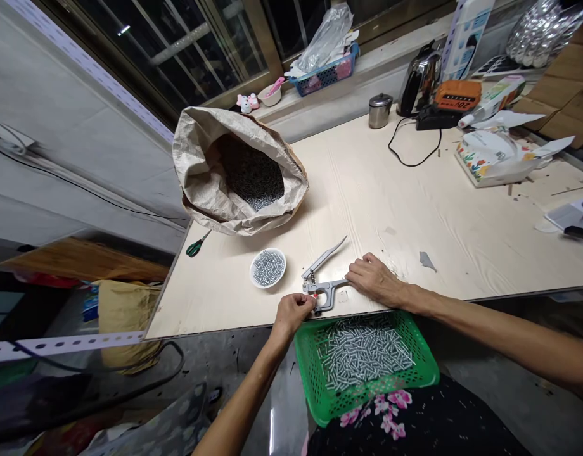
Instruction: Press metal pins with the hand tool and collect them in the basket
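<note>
Grey metal snap pliers (326, 288) lie near the table's front edge, their upper lever raised and a small spring and a red bit showing at the jaw. My right hand (374, 278) is closed on the end of the lower handle. At the jaw, the fingers of my left hand (294, 313) are pinched together; whatever they hold is too small to make out. Left of the pliers stands a white bowl (268, 268) of small silver metal pieces. Below the edge, a green basket (315, 405) on my lap holds many silver screw-like pieces.
A large open paper sack (196, 158) with dark metal pieces stands behind the bowl. Green-handled scissors (195, 247) lie at the table's left edge. Farther back are a lidded metal canister (379, 112), a kettle (417, 79), an orange battery pack (457, 95) and a tissue pack (493, 158).
</note>
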`<state>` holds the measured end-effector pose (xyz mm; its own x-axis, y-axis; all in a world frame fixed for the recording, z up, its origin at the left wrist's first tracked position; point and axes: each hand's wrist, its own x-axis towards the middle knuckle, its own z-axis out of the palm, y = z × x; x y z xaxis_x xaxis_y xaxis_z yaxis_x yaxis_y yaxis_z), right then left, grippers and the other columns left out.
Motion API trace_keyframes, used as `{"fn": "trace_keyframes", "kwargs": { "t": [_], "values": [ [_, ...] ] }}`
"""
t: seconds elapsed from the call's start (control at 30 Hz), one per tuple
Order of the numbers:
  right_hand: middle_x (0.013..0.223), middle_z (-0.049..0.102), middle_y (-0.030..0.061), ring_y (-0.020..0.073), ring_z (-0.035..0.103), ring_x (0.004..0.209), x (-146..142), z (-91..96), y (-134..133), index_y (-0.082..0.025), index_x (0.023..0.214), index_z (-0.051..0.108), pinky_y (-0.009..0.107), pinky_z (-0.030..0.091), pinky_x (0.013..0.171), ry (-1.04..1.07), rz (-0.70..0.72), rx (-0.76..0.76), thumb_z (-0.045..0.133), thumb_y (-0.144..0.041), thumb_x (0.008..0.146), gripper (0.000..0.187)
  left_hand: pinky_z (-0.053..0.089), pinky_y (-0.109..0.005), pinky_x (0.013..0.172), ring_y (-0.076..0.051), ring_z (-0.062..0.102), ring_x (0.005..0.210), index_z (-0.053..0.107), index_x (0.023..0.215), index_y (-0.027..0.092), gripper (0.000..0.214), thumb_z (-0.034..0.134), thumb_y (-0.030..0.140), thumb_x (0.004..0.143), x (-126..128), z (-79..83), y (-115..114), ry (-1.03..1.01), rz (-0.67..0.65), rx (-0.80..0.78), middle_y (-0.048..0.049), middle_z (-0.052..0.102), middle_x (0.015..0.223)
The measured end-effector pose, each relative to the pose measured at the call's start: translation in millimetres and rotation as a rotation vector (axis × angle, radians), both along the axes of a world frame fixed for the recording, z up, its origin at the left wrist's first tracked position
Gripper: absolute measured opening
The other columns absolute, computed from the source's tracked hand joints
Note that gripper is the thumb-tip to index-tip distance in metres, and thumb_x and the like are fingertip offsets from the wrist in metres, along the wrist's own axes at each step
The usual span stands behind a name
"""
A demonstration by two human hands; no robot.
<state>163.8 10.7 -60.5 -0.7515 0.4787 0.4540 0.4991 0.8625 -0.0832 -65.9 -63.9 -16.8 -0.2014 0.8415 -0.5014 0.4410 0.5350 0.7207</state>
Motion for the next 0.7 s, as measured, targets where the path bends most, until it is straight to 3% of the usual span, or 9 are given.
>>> {"fn": "trace_keyframes", "kwargs": {
  "t": [0.17,0.4,0.7],
  "values": [
    [0.075,0.058,0.0028,0.0168,0.044,0.073,-0.4,0.7,-0.3,-0.018,0.077,0.057,0.033,0.025,0.071,-0.002,0.005,-0.059,0.041,-0.015,0.094,0.024,0.030,-0.023,0.052,-0.009,0.042,0.049,0.058,0.052,0.015,0.035,0.064,0.048,0.058,-0.1,2.3,-0.8,0.009,-0.090,-0.014,0.0022,0.051,0.048],
    [0.082,0.060,0.0026,0.0171,0.047,0.079,1.1,5.1,0.8,-0.018,0.083,0.058,0.032,0.026,0.072,-0.022,0.002,-0.192,0.048,-0.019,0.093,0.015,0.025,-0.023,0.051,-0.009,0.038,0.049,0.055,0.048,0.015,0.034,0.062,0.047,0.058,4.6,3.0,0.1,0.056,-0.086,-0.037,0.0031,0.046,0.046],
    [0.083,0.060,0.0029,0.0167,0.047,0.079,0.6,3.4,0.3,-0.017,0.083,0.058,0.032,0.026,0.071,-0.028,-0.005,-0.244,0.047,-0.022,0.094,0.016,0.019,-0.023,0.051,-0.008,0.031,0.049,0.049,0.048,0.016,0.030,0.057,0.045,0.053,6.3,6.9,3.7,0.054,-0.075,-0.113,0.0042,0.040,0.046]
  ]
}}
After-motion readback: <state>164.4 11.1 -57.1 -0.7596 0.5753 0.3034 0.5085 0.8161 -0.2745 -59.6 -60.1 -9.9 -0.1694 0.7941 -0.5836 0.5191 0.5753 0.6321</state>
